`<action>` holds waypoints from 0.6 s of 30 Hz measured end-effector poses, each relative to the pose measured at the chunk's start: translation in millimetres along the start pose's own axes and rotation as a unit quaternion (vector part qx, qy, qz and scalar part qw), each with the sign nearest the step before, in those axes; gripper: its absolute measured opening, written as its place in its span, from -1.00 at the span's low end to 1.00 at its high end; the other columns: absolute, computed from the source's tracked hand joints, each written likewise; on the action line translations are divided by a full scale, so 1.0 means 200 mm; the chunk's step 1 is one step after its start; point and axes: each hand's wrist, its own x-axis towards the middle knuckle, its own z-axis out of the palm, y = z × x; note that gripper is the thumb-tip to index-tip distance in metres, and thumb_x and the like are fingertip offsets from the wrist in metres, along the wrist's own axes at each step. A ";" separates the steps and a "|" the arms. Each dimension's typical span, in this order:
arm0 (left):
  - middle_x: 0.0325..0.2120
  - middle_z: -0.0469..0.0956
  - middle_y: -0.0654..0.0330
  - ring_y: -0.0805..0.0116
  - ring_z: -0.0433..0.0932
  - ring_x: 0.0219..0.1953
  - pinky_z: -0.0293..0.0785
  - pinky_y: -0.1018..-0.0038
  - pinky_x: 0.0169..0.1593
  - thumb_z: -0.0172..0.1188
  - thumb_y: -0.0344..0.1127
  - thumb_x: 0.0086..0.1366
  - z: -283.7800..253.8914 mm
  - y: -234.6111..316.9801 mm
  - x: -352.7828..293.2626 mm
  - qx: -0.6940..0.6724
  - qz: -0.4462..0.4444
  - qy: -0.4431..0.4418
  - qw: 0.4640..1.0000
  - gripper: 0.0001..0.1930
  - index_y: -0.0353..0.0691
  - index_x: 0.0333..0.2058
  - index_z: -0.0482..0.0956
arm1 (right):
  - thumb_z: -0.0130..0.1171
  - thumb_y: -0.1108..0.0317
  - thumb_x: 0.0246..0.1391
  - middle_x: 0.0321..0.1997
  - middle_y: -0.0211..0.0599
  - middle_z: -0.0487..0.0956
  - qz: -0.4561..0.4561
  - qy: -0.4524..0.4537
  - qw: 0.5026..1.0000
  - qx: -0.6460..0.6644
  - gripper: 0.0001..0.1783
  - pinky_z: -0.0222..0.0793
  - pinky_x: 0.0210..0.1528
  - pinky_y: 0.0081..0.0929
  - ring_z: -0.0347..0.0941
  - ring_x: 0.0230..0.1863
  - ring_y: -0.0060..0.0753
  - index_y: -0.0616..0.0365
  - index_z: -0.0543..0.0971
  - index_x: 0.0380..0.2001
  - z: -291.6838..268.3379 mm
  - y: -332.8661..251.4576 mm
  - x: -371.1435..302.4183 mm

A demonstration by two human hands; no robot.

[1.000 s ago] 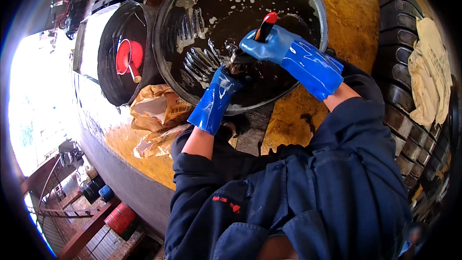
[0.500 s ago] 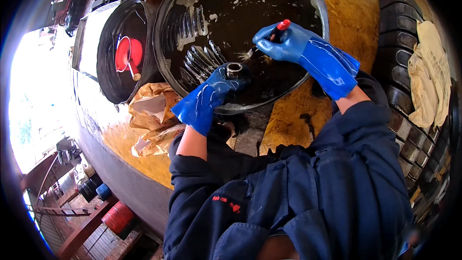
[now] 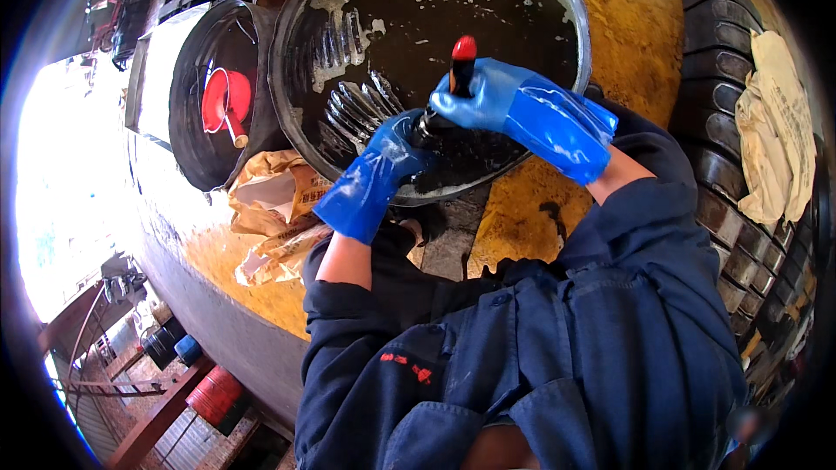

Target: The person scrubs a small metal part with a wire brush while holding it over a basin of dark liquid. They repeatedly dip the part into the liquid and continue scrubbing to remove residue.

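Observation:
Both my hands wear blue rubber gloves over a wide round black basin [image 3: 585, 42] of dark liquid. My left hand [image 3: 387, 150] is closed around a short hollow metal cylinder [image 3: 424, 128], now mostly covered by the gloves. My right hand [image 3: 488, 97] grips a brush [image 3: 464, 54] by its dark, red-tipped handle, which stands nearly upright. The brush's lower end is at the cylinder's open top; its bristles are hidden. A row of wet, shiny metal parts [image 3: 359, 111] lies in the basin left of my hands.
Left of the basin stands a smaller black tub [image 3: 187, 87] with a red dipper [image 3: 228, 100] in it. Crumpled brown paper sacks [image 3: 270, 191] lie below the tub. Stacked dark metal blocks [image 3: 710, 104] line the right side, with a tan sack [image 3: 771, 139] on them.
My right hand has moved left and slightly down with the brush, from over the liquid to the cylinder. The handle has tipped more upright. My left hand still holds the cylinder nearly in place.

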 end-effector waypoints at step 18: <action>-0.30 0.73 0.01 -0.07 0.72 -0.20 0.62 0.14 -0.06 0.53 -0.30 -0.08 -0.03 0.01 -0.01 0.296 0.114 0.324 0.891 -0.49 -0.08 -0.05 0.73 | 0.18 -0.13 0.17 -0.27 0.00 0.72 0.220 0.091 0.969 0.059 -0.44 0.53 -0.01 -0.16 0.67 -0.16 -0.05 0.22 0.70 -0.16 -0.02 0.23 0.02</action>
